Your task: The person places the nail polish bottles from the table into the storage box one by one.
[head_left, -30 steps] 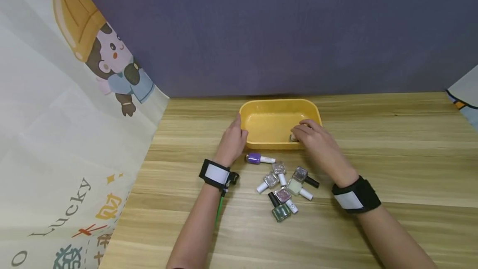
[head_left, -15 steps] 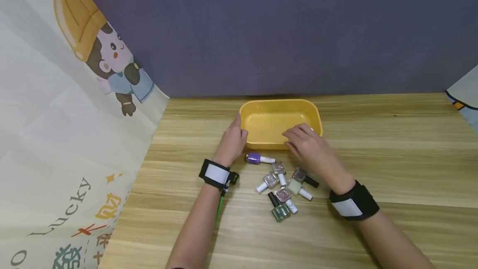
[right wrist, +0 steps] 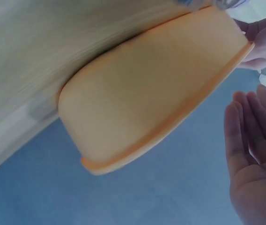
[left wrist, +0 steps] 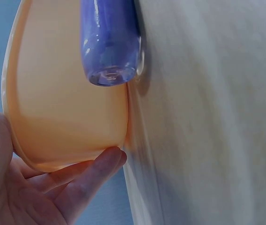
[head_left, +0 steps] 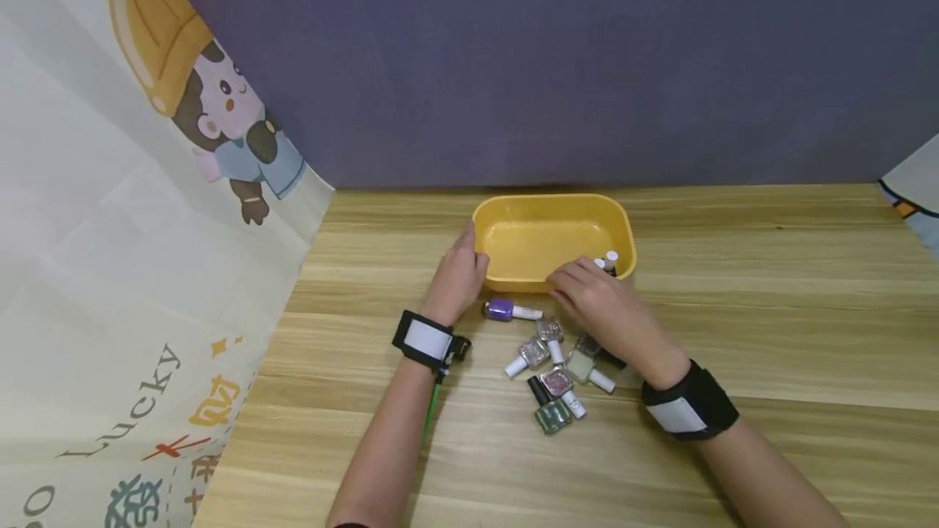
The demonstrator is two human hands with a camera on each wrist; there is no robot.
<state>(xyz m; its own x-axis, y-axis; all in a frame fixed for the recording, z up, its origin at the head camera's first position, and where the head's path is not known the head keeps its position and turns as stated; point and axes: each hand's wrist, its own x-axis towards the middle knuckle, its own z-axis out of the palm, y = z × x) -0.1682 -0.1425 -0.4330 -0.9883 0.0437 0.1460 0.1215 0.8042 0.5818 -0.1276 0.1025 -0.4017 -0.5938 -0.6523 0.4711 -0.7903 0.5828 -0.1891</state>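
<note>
My left hand grips the left end of the yellow tray; in the left wrist view its thumb and fingers lie on either side of the tray wall. Over the tray's front rim, toward the right, is my right hand, with nothing seen in it; the right wrist view shows its fingers loosely bent. White-capped bottles stand in the tray's front right corner, partly hidden by that hand. A purple nail polish bottle lies just in front of the tray.
Several bottles lie in a cluster before the tray, among them a green one, a pink glittery one and a pale one. A dark blue panel rises behind the wooden table, and a printed sheet hangs at left.
My right hand has drawn back from inside the tray toward its front rim, letting go of a bottle and uncovering white caps in the corner. My left hand stays on the tray.
</note>
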